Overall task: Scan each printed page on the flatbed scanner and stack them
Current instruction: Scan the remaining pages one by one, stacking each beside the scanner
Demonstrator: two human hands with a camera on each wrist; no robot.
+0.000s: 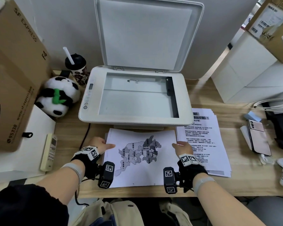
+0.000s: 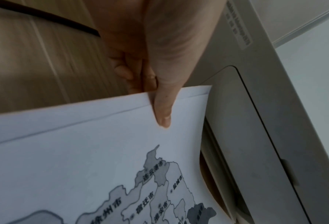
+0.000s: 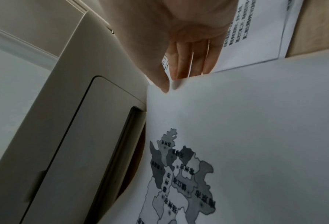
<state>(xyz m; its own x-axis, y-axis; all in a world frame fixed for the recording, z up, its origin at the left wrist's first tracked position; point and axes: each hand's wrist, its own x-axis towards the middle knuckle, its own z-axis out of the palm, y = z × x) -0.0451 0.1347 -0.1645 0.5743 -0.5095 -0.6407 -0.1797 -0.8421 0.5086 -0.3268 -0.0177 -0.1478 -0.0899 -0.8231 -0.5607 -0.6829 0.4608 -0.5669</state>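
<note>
— Starting at the left, what's there?

— One left hand, its grip pinching the left edge of the map page: thumb on top, fingers curled beneath the sheet.

— How does that page lie?

— In front of the scanner, above the tabletop. Its long axis runs left to right across the person; the map's labels are turned sideways, reading from near to far. The left wrist view shows a second sheet edge just under it; how many sheets lie below I cannot tell.

— And the scanner?

— One, behind the page, its lid standing raised, the glass bare.

— The right side?

— One right hand, its grip pinching the page's right edge, thumb on top and fingers going under. Just right of it, one stack of text pages lies on the tabletop, long axis running near to far, heading at the far end, partly tucked under the scanner's corner.
</note>
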